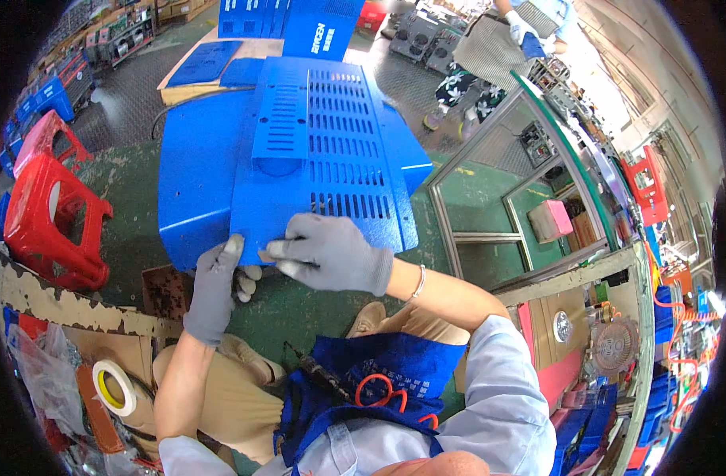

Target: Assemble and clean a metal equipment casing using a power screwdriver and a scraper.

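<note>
A blue sheet-metal panel (256, 198) with rows of vent slots lies in front of me, its near end toward my lap. A smaller slotted blue plate (282, 119) is on top of it. My left hand (214, 289), in a grey glove, grips the panel's near left corner, thumb above and fingers below the edge. My right hand (327, 252), gloved too, is closed at the near edge, just right of the left hand. Thumb and fingers pinch a small brownish piece (265, 256) against the panel; its kind is not clear.
Behind the panel, a wooden-topped stand (180, 93) bears more blue sheets (204, 63). Red plastic stools (42, 214) stand at left. A glass-topped metal frame (490, 238) is at right. A tape roll (114, 389) lies near left. Another person's gloved hand (521, 29) shows at far right.
</note>
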`<move>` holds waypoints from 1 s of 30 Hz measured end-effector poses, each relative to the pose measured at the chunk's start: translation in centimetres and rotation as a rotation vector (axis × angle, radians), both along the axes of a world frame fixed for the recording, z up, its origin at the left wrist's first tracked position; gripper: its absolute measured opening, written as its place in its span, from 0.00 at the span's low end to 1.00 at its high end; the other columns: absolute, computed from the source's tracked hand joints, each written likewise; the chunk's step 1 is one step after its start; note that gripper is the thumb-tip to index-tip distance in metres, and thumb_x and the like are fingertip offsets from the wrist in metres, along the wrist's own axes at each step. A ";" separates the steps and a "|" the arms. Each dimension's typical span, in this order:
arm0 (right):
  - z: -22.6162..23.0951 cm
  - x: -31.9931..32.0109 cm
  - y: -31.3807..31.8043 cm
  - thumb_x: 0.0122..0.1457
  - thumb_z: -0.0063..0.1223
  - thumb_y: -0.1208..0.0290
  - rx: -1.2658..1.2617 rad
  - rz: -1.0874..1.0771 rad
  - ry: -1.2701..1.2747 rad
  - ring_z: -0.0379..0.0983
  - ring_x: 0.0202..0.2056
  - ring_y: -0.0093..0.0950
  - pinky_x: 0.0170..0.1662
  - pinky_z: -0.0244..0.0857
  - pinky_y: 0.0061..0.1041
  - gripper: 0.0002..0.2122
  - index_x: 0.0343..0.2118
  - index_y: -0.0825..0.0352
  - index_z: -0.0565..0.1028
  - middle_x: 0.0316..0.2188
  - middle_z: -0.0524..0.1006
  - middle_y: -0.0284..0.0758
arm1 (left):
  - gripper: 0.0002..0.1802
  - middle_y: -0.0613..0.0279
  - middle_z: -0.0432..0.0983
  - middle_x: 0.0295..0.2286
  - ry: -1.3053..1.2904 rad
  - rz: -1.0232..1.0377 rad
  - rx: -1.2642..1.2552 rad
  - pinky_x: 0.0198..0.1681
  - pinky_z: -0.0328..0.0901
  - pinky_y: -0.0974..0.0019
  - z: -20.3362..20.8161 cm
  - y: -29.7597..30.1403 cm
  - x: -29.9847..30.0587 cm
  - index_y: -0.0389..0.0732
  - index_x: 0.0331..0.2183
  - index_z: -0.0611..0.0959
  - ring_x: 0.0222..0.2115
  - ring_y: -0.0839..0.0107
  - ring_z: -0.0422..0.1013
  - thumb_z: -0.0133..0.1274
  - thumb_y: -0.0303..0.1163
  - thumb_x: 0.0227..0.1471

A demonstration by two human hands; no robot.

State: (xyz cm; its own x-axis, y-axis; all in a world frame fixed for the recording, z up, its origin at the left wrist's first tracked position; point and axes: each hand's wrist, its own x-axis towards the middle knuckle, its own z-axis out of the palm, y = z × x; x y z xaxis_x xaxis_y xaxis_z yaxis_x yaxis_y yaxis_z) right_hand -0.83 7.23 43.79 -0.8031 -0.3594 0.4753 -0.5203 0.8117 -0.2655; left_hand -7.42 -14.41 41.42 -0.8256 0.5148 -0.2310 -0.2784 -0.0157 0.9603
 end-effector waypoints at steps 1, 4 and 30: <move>-0.2 0.0 0.1 0.55 0.59 0.65 -0.017 0.028 0.026 0.74 0.30 0.32 0.30 0.70 0.32 0.11 0.42 0.50 0.81 0.27 0.71 0.31 | 0.24 0.67 0.73 0.21 -0.027 0.009 -0.007 0.17 0.58 0.77 0.0 0.2 -0.1 0.38 0.34 0.81 0.15 0.81 0.65 0.48 0.52 0.62; 0.3 -0.3 0.4 0.55 0.59 0.64 0.036 -0.028 -0.015 0.74 0.30 0.32 0.30 0.70 0.32 0.11 0.42 0.50 0.81 0.27 0.71 0.31 | 0.24 0.66 0.73 0.20 0.010 0.007 0.001 0.17 0.58 0.76 0.7 0.6 -0.2 0.38 0.34 0.81 0.16 0.81 0.65 0.49 0.52 0.62; 1.3 -0.8 2.0 0.54 0.60 0.69 -0.004 -0.078 0.000 0.73 0.26 0.30 0.30 0.69 0.30 0.11 0.41 0.52 0.83 0.25 0.72 0.31 | 0.25 0.67 0.73 0.21 -0.006 -0.065 0.076 0.18 0.57 0.76 0.0 1.6 -1.3 0.40 0.31 0.81 0.17 0.80 0.66 0.50 0.54 0.61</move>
